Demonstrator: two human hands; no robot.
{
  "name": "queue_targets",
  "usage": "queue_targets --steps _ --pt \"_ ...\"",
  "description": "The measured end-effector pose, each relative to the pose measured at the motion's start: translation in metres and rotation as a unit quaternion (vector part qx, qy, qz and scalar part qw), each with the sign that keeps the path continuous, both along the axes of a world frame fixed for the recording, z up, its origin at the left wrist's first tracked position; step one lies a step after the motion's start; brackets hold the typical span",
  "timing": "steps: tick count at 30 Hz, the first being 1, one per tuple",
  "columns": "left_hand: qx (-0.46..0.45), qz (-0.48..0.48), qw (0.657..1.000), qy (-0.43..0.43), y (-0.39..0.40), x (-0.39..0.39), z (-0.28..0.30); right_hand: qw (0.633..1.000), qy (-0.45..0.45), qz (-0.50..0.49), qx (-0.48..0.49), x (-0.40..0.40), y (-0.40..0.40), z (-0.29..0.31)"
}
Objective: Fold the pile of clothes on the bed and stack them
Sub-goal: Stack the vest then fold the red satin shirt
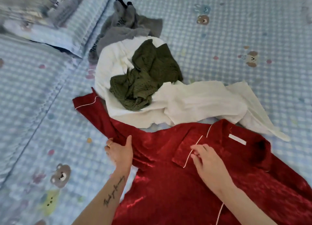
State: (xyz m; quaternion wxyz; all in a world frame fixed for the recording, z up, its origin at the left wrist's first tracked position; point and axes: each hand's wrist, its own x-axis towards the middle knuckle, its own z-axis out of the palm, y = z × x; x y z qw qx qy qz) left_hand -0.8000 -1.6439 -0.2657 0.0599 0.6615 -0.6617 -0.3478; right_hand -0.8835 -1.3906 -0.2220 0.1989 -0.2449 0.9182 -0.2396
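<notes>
A shiny red shirt with white piping lies spread on the bed in front of me, its left sleeve stretching up-left. My left hand grips the fabric where that sleeve meets the body, thumb on top. My right hand rests on the chest beside the collar, fingers curled at the white-piped lapel edge. Behind the shirt lies the unfolded pile: a white garment, an olive green knit on top of it, and a grey garment farther back.
The bed is covered by a blue checked sheet printed with small bears. A pillow in matching fabric lies at the upper left. A seam runs diagonally down the left side.
</notes>
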Motion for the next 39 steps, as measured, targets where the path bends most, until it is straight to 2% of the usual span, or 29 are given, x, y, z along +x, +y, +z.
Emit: queue_targets --steps 4,7,10,12,15,18,21,24,29,30,33,36,39 --pt "-0.033 0.034 0.999 -0.002 -0.069 -0.022 -0.001 0.995 -0.029 0.063 -0.066 -0.026 -0.127 0.007" --pt "-0.032 0.002 0.999 -0.034 -0.113 -0.024 -0.008 0.99 -0.073 0.079 -0.096 -0.037 -0.216 0.004" --pt "-0.02 0.061 0.996 0.065 -0.146 -0.019 -0.012 0.979 -0.143 0.087 -0.118 -0.045 -0.297 -0.003" --pt "0.003 0.125 0.982 0.143 -0.171 -0.012 -0.016 0.976 -0.163 0.1 -0.104 -0.047 -0.345 -0.013" --pt "0.092 0.221 0.947 0.215 -0.206 0.003 -0.027 0.975 -0.178 0.128 -0.04 -0.047 -0.398 -0.03" --pt "0.151 0.26 0.903 0.307 -0.233 0.017 -0.036 0.973 -0.164 0.161 0.024 -0.041 -0.435 -0.05" --pt "0.18 0.269 0.863 0.387 -0.252 0.026 -0.038 0.975 -0.18 0.131 0.004 -0.033 -0.46 -0.064" --pt "0.219 0.295 0.836 0.409 -0.261 0.033 -0.04 0.967 -0.23 0.103 -0.034 -0.029 -0.484 -0.073" --pt "0.294 0.239 0.763 0.523 -0.266 0.033 -0.023 0.935 -0.329 0.132 -0.012 -0.034 -0.511 -0.066" --pt "0.279 0.221 0.758 0.546 -0.269 0.033 -0.012 0.924 -0.355 0.138 -0.024 -0.038 -0.513 -0.057" --pt "0.183 0.136 0.802 0.552 -0.273 0.034 0.021 0.881 -0.438 0.135 -0.115 -0.059 -0.507 -0.012" --pt "0.157 0.069 0.803 0.571 -0.264 0.034 0.061 0.884 -0.402 0.172 -0.163 -0.088 -0.481 0.048" --pt "0.181 0.025 0.792 0.582 -0.227 0.027 0.101 0.889 -0.376 0.185 -0.186 -0.109 -0.427 0.095"
